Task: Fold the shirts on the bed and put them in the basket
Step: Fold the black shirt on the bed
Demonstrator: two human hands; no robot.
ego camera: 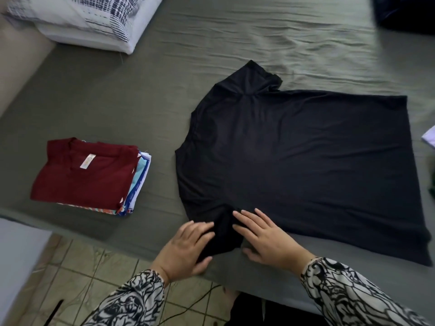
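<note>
A black T-shirt (301, 165) lies spread flat on the grey-green bed sheet (117, 95), collar to the left, hem to the right. Its near sleeve hangs toward the bed's front edge. My left hand (186, 248) lies flat on the left side of that sleeve, fingers straight. My right hand (266, 238) presses flat on the sleeve's right side, fingers spread. To the left sits a stack of folded shirts (87, 175) with a dark red one on top. No basket is in view.
A white and blue patterned pillow (87, 20) lies at the back left. Dark cloth (404, 12) sits at the far right corner, and a white item (429, 137) pokes in at the right edge. Tiled floor (77, 274) with a cable lies below the bed's front edge.
</note>
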